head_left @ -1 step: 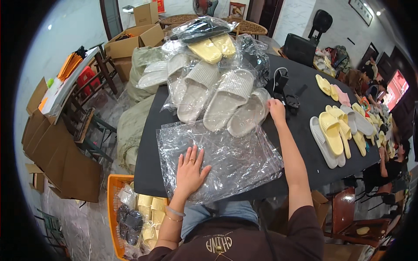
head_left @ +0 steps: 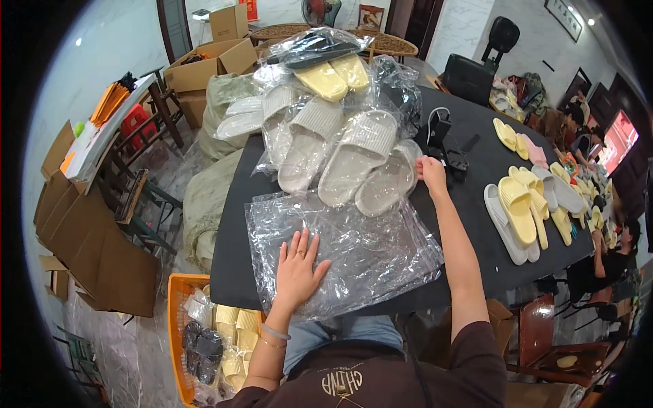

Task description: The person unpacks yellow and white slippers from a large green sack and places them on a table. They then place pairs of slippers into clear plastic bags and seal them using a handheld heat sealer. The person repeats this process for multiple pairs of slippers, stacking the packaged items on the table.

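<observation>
My left hand [head_left: 297, 275] lies flat, fingers spread, on a stack of clear plastic bags [head_left: 360, 272] at the table's near edge. My right hand [head_left: 432, 175] is closed in a pinch at the right edge of a clear bag, beside a light grey slipper [head_left: 386, 187]. Another grey slipper [head_left: 357, 163] lies just left of it, under clear film. More bagged grey slippers [head_left: 309, 143] lie farther left. Behind them, yellow slippers [head_left: 333, 78] in plastic top the heap, with a dark bagged pair [head_left: 320, 47] over them. What exactly the right fingertips pinch is partly hidden.
Loose yellow slippers [head_left: 518, 204] and grey ones [head_left: 502, 224] lie on the black table [head_left: 462, 251] at right. Black devices [head_left: 445, 143] stand beyond my right hand. An orange crate [head_left: 178, 319] of bagged slippers is at lower left. Other people [head_left: 598, 272] sit at far right.
</observation>
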`<act>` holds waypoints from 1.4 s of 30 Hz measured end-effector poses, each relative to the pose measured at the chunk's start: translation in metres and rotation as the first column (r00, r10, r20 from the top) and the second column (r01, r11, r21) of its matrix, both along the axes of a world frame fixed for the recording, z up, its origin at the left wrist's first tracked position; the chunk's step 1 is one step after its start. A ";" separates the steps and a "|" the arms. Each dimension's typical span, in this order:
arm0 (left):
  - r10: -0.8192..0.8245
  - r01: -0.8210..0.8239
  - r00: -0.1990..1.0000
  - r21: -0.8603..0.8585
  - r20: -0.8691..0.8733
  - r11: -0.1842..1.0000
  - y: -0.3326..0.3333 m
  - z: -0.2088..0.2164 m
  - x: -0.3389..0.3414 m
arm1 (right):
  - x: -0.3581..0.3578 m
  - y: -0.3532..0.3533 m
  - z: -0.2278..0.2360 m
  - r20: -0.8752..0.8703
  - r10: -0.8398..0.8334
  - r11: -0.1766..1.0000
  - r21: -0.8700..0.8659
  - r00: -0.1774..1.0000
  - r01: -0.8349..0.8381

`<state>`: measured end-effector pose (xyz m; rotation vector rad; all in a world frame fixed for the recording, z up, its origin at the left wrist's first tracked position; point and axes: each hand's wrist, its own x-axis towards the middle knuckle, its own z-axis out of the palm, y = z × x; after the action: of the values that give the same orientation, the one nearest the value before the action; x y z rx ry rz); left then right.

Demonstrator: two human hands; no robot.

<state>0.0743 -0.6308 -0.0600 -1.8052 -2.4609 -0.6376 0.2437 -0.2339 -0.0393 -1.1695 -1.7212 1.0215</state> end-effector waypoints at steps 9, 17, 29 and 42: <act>0.018 -0.018 1.000 -0.001 0.002 1.000 -0.004 -0.003 -0.003 | -0.017 -0.047 0.021 0.325 -0.058 0.945 0.322 0.944 -0.053; 0.029 -0.029 1.000 -0.014 0.012 0.999 -0.006 -0.005 -0.006 | -0.058 -0.079 0.029 0.599 0.076 0.988 0.064 0.797 -0.142; 0.047 -0.047 0.999 0.040 0.002 0.998 -0.014 -0.017 -0.006 | -0.101 -0.062 0.007 0.442 -0.163 0.962 0.270 0.882 0.042; 0.031 -0.031 0.999 -0.004 0.011 1.000 -0.007 -0.021 -0.007 | -0.046 -0.119 0.218 -0.115 -0.053 0.593 0.795 0.992 0.124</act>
<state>0.0672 -0.6375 -0.0813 -1.7659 -2.4934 -0.6427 0.1974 -0.3527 0.1785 -0.5784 -1.7285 0.1235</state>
